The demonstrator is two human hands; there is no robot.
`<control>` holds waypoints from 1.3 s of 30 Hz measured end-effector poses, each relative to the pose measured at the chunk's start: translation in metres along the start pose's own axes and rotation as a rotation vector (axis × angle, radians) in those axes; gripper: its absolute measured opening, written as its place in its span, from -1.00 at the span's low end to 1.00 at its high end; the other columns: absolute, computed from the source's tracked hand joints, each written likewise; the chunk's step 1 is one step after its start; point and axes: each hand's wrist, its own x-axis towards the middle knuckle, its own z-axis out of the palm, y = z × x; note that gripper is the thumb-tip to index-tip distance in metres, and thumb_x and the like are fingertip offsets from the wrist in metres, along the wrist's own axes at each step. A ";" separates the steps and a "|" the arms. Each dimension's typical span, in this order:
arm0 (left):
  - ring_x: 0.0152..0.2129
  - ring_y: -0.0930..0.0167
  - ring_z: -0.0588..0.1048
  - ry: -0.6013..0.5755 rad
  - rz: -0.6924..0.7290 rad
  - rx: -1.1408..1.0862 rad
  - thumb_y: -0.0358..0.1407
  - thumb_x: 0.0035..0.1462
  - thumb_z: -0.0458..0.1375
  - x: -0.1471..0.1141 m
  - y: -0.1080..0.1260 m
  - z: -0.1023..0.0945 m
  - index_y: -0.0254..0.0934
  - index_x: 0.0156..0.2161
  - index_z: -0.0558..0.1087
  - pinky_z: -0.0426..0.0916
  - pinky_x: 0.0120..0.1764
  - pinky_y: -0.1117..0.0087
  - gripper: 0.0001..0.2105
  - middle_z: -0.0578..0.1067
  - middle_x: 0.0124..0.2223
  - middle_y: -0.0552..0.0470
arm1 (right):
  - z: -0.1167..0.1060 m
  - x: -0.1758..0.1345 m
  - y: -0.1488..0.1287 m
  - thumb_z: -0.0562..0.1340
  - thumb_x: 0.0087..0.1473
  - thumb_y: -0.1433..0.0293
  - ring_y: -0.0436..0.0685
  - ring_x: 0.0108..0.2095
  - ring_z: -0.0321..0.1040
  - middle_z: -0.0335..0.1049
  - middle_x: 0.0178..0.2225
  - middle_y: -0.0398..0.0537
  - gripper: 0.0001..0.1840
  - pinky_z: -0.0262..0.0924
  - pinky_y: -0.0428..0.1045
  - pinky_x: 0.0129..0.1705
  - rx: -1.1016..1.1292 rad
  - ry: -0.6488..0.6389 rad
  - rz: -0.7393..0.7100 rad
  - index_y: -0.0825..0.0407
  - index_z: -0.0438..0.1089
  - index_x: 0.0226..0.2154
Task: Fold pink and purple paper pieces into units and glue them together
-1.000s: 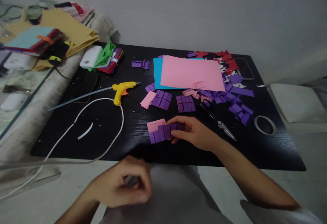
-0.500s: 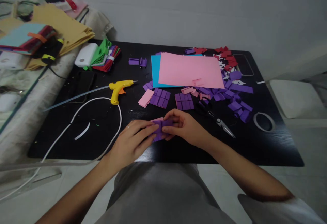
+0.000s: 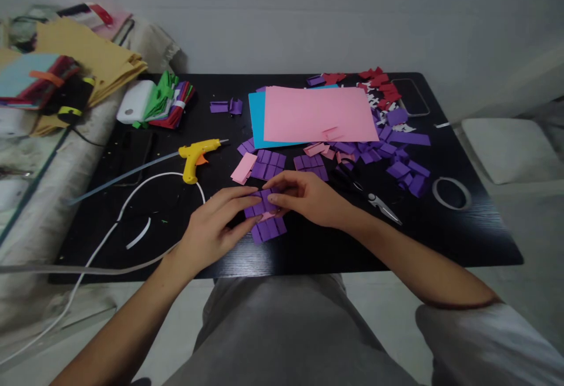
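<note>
Between my two hands is a folded purple and pink paper piece (image 3: 268, 228), its purple faces crossed by crease lines and a pink strip showing in the middle. My left hand (image 3: 220, 221) pinches its left side between thumb and fingers. My right hand (image 3: 304, 198) grips its upper right edge, thumb on top. The piece's lower half shows below my fingers. Just beyond my hands lie two creased purple squares, a left one (image 3: 268, 164) and a right one (image 3: 311, 165), and a folded pink paper (image 3: 244, 168).
A yellow glue gun (image 3: 196, 157) with a white cord lies left. Black-handled scissors (image 3: 383, 207) and a tape ring (image 3: 452, 193) are right. Pink sheets (image 3: 319, 113) overlap a blue sheet (image 3: 257, 118). Purple scraps (image 3: 400, 165) and red scraps (image 3: 383, 86) are heaped at the right back.
The purple and pink paper has opened out and shows a second creased purple part at its lower edge. Both hands have shifted slightly up and left, and the view has moved a little.
</note>
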 end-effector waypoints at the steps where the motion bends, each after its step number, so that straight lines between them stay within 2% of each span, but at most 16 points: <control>1: 0.01 0.28 0.63 -0.014 -0.003 0.012 -0.33 0.31 0.31 -0.001 -0.001 0.000 -0.22 0.08 0.50 0.55 0.08 0.23 -0.74 0.60 0.10 -0.14 | -0.001 0.001 0.001 0.39 0.15 0.42 0.05 -0.32 0.59 0.57 -0.28 -0.13 -0.78 0.56 0.02 -0.18 -0.085 0.013 -0.028 0.06 0.52 -0.12; 5: 0.01 0.26 0.61 -0.065 -0.014 0.037 -0.32 0.34 0.29 -0.005 -0.005 0.007 -0.23 0.09 0.51 0.54 0.07 0.18 -0.75 0.60 0.09 -0.15 | -0.007 0.006 0.005 0.35 0.15 0.51 0.07 -0.26 0.55 0.63 -0.28 -0.10 -0.81 0.44 0.00 -0.14 -0.448 0.078 -0.119 0.04 0.62 -0.16; 10: 0.01 0.22 0.60 -0.098 -0.038 0.086 -0.32 0.36 0.27 -0.015 -0.010 0.022 -0.21 0.09 0.52 0.49 0.08 0.12 -0.77 0.60 0.10 -0.14 | -0.009 0.012 0.012 0.39 0.12 0.54 0.04 -0.34 0.51 0.63 -0.33 -0.10 -0.84 0.37 -0.03 -0.18 -0.627 0.106 -0.121 0.04 0.66 -0.23; 14: 0.00 0.20 0.59 -0.115 -0.051 0.126 -0.31 0.35 0.26 -0.021 -0.013 0.027 -0.21 0.07 0.53 0.46 0.07 0.10 -0.78 0.61 0.09 -0.13 | -0.008 0.013 0.015 0.41 0.12 0.55 0.01 -0.36 0.48 0.62 -0.27 -0.07 -0.85 0.36 -0.04 -0.20 -0.701 0.108 -0.141 0.05 0.67 -0.25; 21: 0.00 0.18 0.58 -0.134 -0.073 0.137 -0.30 0.36 0.25 -0.024 -0.015 0.029 -0.23 0.05 0.55 0.44 0.07 0.09 -0.79 0.62 0.08 -0.13 | -0.006 0.014 0.026 0.41 0.15 0.55 0.02 -0.33 0.48 0.56 -0.27 -0.07 -0.86 0.38 -0.01 -0.18 -0.705 0.100 -0.153 0.07 0.66 -0.23; 25: 0.00 0.18 0.57 -0.157 -0.078 0.140 -0.30 0.36 0.25 -0.026 -0.017 0.030 -0.23 0.05 0.55 0.43 0.07 0.10 -0.80 0.61 0.08 -0.13 | -0.008 0.014 0.032 0.41 0.14 0.58 0.01 -0.34 0.46 0.52 -0.21 -0.03 -0.81 0.41 0.00 -0.16 -0.730 0.116 -0.182 0.11 0.63 -0.17; 29: 0.00 0.18 0.57 -0.161 -0.079 0.159 -0.30 0.37 0.23 -0.026 -0.015 0.030 -0.25 0.04 0.55 0.43 0.05 0.12 -0.81 0.61 0.06 -0.14 | -0.003 -0.004 0.036 0.37 0.20 0.58 0.08 -0.23 0.48 0.50 -0.13 0.03 -0.79 0.44 0.06 -0.08 -0.843 0.181 -0.319 0.13 0.58 -0.09; 31: -0.01 0.19 0.57 -0.171 -0.079 0.161 -0.30 0.37 0.23 -0.025 -0.014 0.029 -0.26 0.04 0.55 0.42 0.04 0.13 -0.81 0.61 0.06 -0.14 | 0.005 -0.020 0.042 0.32 0.28 0.54 0.17 -0.09 0.47 0.49 -0.10 0.08 -0.85 0.43 0.13 0.03 -0.957 0.206 -0.441 0.13 0.55 -0.09; 33: -0.01 0.19 0.57 -0.177 -0.074 0.158 -0.32 0.37 0.22 -0.025 -0.013 0.028 -0.27 0.05 0.55 0.42 0.04 0.13 -0.80 0.61 0.06 -0.14 | 0.015 -0.037 0.049 0.24 0.37 0.47 0.21 -0.07 0.44 0.48 -0.14 0.12 -0.85 0.43 0.14 0.04 -1.065 0.187 -0.529 0.15 0.54 -0.12; 36: 0.00 0.19 0.57 -0.173 -0.054 0.159 -0.34 0.37 0.22 -0.025 -0.014 0.027 -0.27 0.05 0.54 0.42 0.04 0.14 -0.81 0.61 0.07 -0.14 | 0.029 -0.057 0.062 0.14 0.40 0.53 0.24 -0.01 0.42 0.50 -0.05 0.19 -0.76 0.44 0.16 0.04 -1.224 0.102 -0.535 0.16 0.52 -0.03; 39: 0.00 0.19 0.58 -0.187 -0.043 0.170 -0.34 0.38 0.21 -0.026 -0.014 0.026 -0.26 0.04 0.54 0.42 0.05 0.13 -0.81 0.61 0.07 -0.14 | 0.039 -0.065 0.070 0.13 0.40 0.53 0.30 0.06 0.40 0.50 0.04 0.28 -0.71 0.44 0.20 0.07 -1.327 0.096 -0.516 0.25 0.49 0.05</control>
